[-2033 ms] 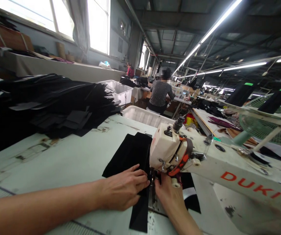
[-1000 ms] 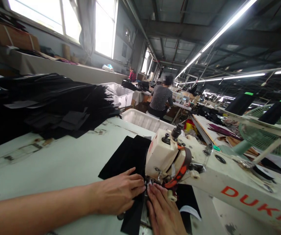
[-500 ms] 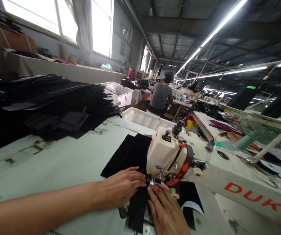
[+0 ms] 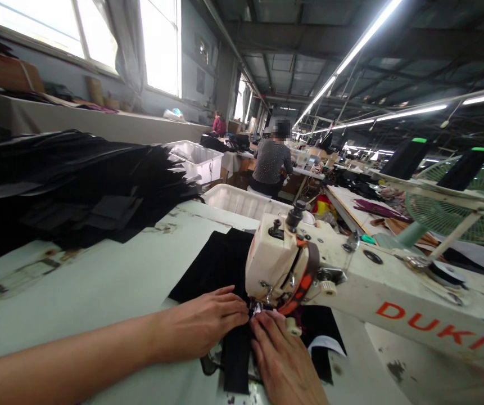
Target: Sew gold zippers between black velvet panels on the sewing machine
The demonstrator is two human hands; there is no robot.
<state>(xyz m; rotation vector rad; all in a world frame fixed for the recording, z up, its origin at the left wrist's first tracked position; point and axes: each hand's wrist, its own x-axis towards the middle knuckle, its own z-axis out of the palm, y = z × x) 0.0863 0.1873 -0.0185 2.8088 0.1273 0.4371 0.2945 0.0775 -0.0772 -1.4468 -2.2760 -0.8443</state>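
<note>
A cream sewing machine [image 4: 273,259] stands on the pale green table, its needle area low at the centre. Black fabric [image 4: 212,261] lies under its head, and a strip of it runs toward me. My left hand [image 4: 210,318] rests on this fabric left of the presser foot, fingers stretched out. Just right of the foot, my right hand [image 4: 281,351] lies with its fingers extended, fingertips at the foot. Another black piece with a white patch [image 4: 326,344] sits right of my right hand.
A large pile of black fabric pieces [image 4: 77,185] covers the table's left. Beyond the table are white bins [image 4: 242,202] and a seated person [image 4: 272,160]. Thread cones [image 4: 406,158] and a green fan [image 4: 478,219] stand at the right.
The camera view has shifted slightly, so most things appear a little further left. The black strip's near end has moved slightly away from me. Both hands stay beside the presser foot.
</note>
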